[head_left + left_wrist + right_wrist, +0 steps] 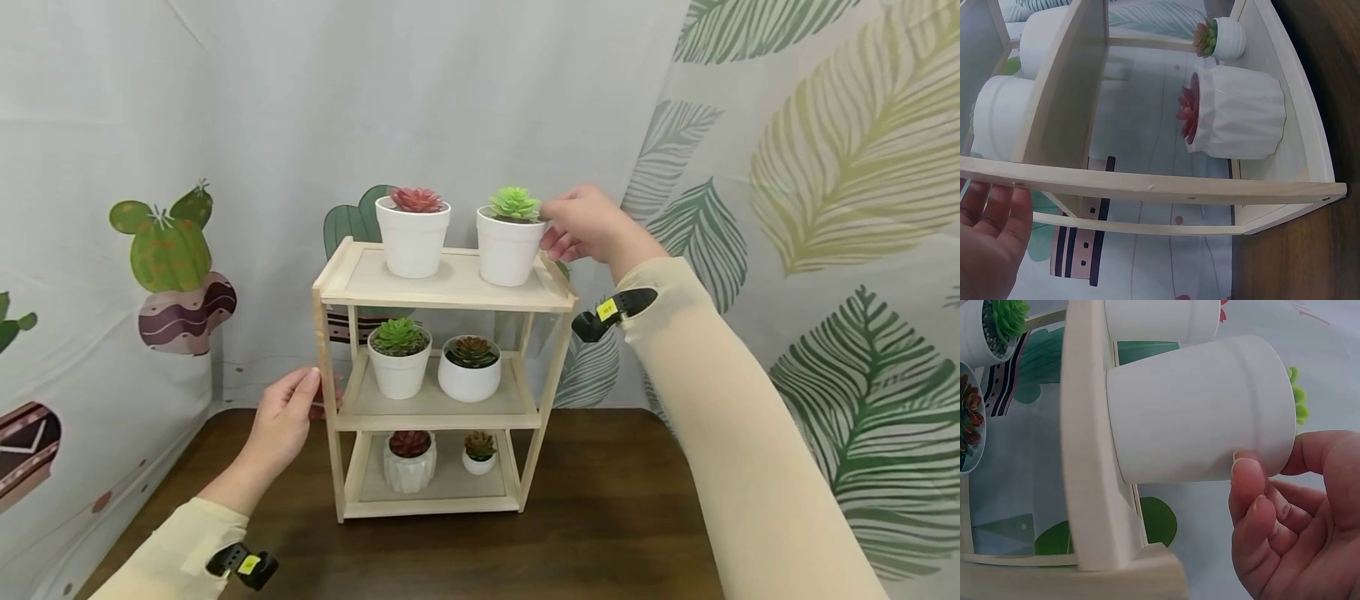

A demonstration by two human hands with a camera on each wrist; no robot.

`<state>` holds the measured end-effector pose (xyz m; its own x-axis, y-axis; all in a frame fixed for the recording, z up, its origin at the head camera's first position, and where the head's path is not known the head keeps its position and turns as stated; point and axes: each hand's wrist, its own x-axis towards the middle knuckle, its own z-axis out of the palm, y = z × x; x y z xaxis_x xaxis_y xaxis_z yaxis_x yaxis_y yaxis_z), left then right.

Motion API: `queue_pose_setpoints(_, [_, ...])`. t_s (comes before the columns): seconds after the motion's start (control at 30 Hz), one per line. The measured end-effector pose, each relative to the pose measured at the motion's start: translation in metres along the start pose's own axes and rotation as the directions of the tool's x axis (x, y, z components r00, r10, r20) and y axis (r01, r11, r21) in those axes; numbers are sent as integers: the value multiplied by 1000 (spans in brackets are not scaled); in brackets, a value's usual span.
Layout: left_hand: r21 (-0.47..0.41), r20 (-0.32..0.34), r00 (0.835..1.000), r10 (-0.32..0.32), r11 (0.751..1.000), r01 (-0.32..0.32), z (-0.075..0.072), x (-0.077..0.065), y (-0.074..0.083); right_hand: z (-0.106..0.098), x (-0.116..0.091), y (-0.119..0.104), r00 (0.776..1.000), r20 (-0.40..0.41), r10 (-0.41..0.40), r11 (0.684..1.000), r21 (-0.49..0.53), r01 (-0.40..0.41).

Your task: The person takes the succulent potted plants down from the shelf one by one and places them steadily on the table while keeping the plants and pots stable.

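Note:
In the head view, a three-tier wooden shelf (442, 289) stands on a dark table. At its right end, my right hand (588, 225) pinches the rim of a white pot with a bright green succulent (510, 250); the right wrist view shows thumb and fingers (1247, 487) at the pot's rim and side. The pot's base rests on the top tier. Beside it sits a white pot with a red succulent (414, 237). My left hand (285, 417) holds the shelf's left front post (325, 375), with fingers (1016, 215) partly behind it.
The middle tier bears a green succulent pot (400, 367) and a rounder pot with a brownish succulent (470, 375). Below are a faceted white pot (410, 467) and a tiny pot (479, 462). A printed curtain (285, 125) hangs behind the brown table (600, 517).

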<state>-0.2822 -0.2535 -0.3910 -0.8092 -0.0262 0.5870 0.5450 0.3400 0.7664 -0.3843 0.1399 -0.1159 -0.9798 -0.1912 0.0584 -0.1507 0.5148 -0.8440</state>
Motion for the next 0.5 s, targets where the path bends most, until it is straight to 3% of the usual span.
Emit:
queue_pose_setpoints(0.3, [130, -48, 999, 19, 991, -12, 3, 0, 0, 1, 3, -2, 1000, 14, 0, 1000, -7, 0])
queue_pose_setpoints(0.5, [101, -62, 998, 7, 995, -1, 5, -1, 2, 0, 5, 0, 1000, 14, 2, 1000, -16, -1])
